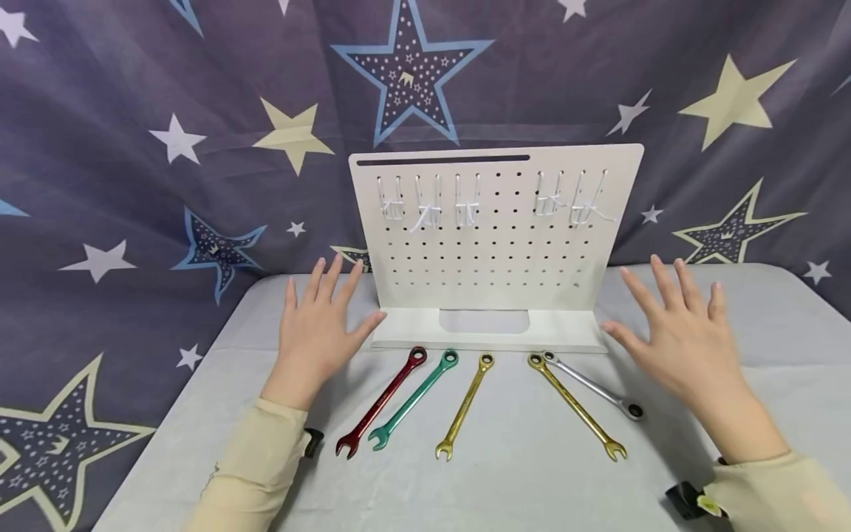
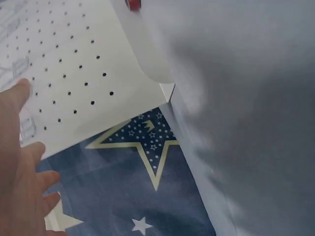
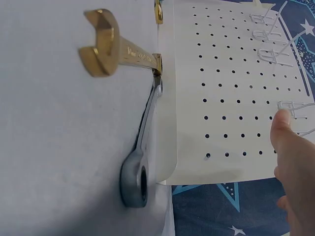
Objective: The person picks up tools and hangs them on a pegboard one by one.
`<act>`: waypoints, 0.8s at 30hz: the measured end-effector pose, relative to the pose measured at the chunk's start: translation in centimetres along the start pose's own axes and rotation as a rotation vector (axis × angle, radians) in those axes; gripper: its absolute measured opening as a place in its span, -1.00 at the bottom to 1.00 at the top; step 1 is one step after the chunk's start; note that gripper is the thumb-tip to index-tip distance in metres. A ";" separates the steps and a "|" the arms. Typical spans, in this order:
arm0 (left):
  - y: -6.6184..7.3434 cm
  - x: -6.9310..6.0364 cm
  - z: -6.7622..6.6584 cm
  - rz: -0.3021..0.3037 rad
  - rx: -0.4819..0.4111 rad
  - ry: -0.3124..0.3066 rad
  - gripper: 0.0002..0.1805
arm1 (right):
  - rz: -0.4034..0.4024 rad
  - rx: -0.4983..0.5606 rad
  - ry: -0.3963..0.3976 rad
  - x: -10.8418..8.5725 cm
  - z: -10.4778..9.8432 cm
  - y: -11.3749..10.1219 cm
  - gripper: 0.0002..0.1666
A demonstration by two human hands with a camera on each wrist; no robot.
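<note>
My left hand [image 1: 315,332], fingers spread and holding nothing, is at the left side of a white pegboard [image 1: 488,281]. On the right side my right hand [image 1: 688,340] is spread the same way, also holding nothing. Between the hands lie a red wrench [image 1: 380,403], a green wrench [image 1: 414,400], a gold wrench [image 1: 467,406], a second gold wrench [image 1: 577,406] and a silver wrench [image 1: 594,386]. The ring ends of the last two meet near the board's base. In the right wrist view the silver wrench [image 3: 142,132] lies beside the board.
White wire hooks [image 1: 428,214] tied with string hang in the board's upper rows, three on the left and two on the right. A grey cloth covers the table [image 1: 518,488]. Behind it hangs a dark curtain [image 1: 226,89] with stars.
</note>
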State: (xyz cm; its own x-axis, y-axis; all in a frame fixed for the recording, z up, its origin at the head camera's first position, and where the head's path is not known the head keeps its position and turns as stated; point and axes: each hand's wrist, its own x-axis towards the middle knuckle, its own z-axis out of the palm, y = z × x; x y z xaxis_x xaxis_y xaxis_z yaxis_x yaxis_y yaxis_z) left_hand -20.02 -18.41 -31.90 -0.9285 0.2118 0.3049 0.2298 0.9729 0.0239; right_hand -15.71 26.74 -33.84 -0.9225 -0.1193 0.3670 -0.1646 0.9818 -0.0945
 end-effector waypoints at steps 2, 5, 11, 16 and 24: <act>-0.2 0.6 0.1 0.004 -0.023 -0.002 -0.09 | -0.001 -0.001 0.000 0.0 0.1 0.0 -0.08; -0.5 1.5 0.3 0.015 -0.062 -0.006 -0.08 | -0.003 0.004 0.001 0.0 0.2 -0.1 -0.08; -1.1 3.4 0.8 0.014 -0.165 0.018 -0.08 | -0.002 0.010 0.009 0.2 0.4 0.0 -0.08; -1.9 4.7 1.2 -0.005 -0.301 0.065 -0.10 | -0.003 0.024 0.021 0.3 0.4 0.0 -0.07; -2.3 6.4 2.5 -0.040 -0.527 0.081 -0.14 | -0.007 0.049 0.052 0.4 0.3 0.0 -0.08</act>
State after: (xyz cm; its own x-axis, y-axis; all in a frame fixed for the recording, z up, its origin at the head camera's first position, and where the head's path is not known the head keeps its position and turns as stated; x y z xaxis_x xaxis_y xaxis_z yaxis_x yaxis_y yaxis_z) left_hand -27.24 -19.03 -32.36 -0.9190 0.1473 0.3658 0.3291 0.7975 0.5057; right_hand -16.20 26.61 -33.99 -0.9022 -0.1166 0.4153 -0.1884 0.9726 -0.1362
